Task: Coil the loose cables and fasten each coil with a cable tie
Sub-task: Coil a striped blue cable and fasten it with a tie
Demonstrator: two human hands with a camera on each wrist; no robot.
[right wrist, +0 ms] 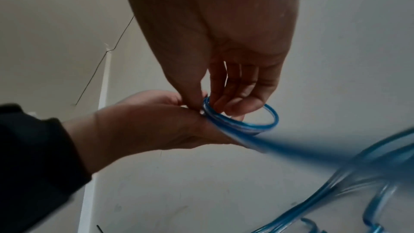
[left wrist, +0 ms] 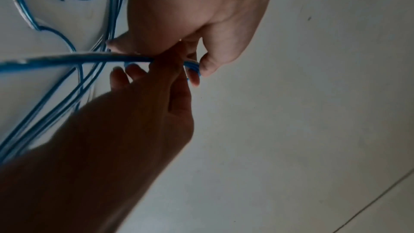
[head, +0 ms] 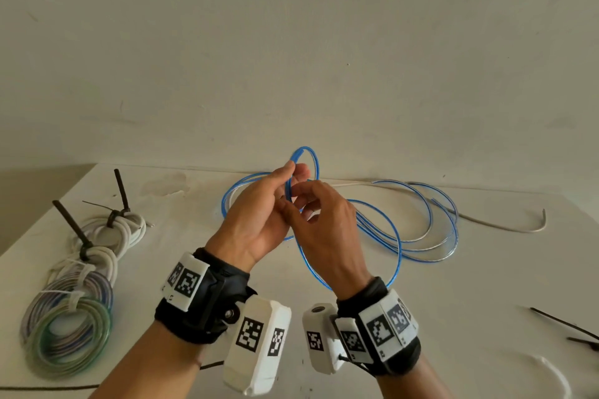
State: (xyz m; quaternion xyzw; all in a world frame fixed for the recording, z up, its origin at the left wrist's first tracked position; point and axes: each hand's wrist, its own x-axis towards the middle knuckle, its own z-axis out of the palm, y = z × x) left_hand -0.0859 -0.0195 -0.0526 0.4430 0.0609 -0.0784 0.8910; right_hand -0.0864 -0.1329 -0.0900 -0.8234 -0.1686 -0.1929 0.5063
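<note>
Item: thin blue translucent plastic-sheathed cable (head: pixel 397 236), loose over the white table's (head: pixel 453 285) far middle. Light, springy, slick. Left hand (head: pixel 259 220) and right hand (head: pixel 324 223) both pinch its first small loop; grip at crossing.

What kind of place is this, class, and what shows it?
Probably a plain indoor work table against a bare wall: tied cable coils, spare cable ties, loose blue cable in both hands.
</note>
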